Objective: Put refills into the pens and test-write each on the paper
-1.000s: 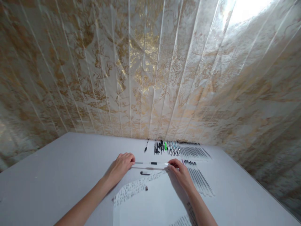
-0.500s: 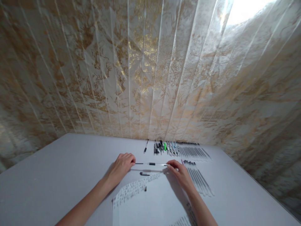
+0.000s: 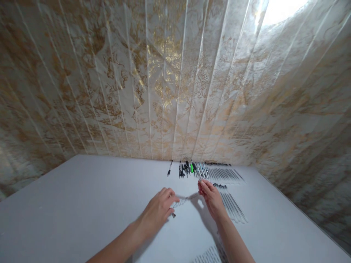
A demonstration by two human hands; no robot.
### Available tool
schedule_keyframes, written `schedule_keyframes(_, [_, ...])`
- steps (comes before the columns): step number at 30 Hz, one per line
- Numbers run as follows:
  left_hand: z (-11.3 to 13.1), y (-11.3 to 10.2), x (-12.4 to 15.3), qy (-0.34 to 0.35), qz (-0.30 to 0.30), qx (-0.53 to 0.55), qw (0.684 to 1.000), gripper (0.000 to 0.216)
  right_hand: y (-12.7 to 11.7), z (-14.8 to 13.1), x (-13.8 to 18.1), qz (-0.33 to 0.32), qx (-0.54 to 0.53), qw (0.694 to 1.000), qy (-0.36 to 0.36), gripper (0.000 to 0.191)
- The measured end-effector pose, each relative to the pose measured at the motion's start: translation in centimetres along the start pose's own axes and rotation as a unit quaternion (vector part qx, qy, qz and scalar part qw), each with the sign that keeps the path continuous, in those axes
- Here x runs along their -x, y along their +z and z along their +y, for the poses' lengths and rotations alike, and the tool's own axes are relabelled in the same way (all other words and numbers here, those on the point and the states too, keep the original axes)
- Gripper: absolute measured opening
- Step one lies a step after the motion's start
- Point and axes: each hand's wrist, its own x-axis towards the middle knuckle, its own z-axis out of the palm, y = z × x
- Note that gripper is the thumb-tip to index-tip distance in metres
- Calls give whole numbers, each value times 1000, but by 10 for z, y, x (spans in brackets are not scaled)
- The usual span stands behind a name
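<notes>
My right hand (image 3: 210,197) is lifted a little above the white table (image 3: 82,197), its fingers pinched on a thin clear pen (image 3: 199,178) that points away towards the wall. My left hand (image 3: 160,211) lies over a handwritten sheet of paper (image 3: 186,233), fingers stretched out and holding nothing. Its fingertips are just above a small black pen part (image 3: 173,215) on the sheet. The black cap seen earlier is hidden under my left hand.
Along the wall lies a row of several pens (image 3: 192,169), one of them green, and a row of thin refills (image 3: 225,174). A second row of refills (image 3: 232,206) lies right of my right hand. A single black pen (image 3: 169,169) lies apart. Patterned foil covers the wall.
My left hand let go of the pen's end and moved right and nearer, onto the paper. My right hand turned the pen from crosswise to pointing away and lifted it.
</notes>
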Motion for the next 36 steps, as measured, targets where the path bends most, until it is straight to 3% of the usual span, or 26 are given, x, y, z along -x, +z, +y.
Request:
schedule_keyframes(2, [-3, 18, 3, -10, -32, 12, 999, 19, 1, 8, 3, 20, -20, 1000, 11, 37])
schedule_keyframes(5, [-9, 36, 5, -36, -22, 51, 998, 14, 4, 19, 11, 48, -33, 998, 16, 37])
schedule_keyframes(11, [-13, 32, 2, -78, 31, 127, 988, 10, 1, 10, 35, 59, -9, 998, 5, 31])
schedule_keyframes(13, [-15, 27, 0, -117, 82, 208, 968, 17, -5, -3, 42, 24, 31, 999, -12, 27])
schedule_keyframes(16, [-21, 23, -3, -164, 172, 358, 903, 29, -15, -22, 46, -39, 155, 985, -70, 21])
schedule_keyframes(19, [-27, 24, -5, -190, 205, 448, 849, 40, -21, -31, 46, -64, 247, 958, -128, 19])
schedule_keyframes(21, [-29, 26, -6, -203, 211, 467, 834, 42, -22, -29, 45, -70, 275, 947, -149, 19])
schedule_keyframes(31, [-26, 29, -3, -210, 177, 447, 851, 25, -17, -20, 50, -96, 329, 927, -152, 23])
schedule_keyframes(36, [-28, 33, 0, -195, 152, 415, 875, 17, -16, -19, 55, -109, 368, 919, -90, 44])
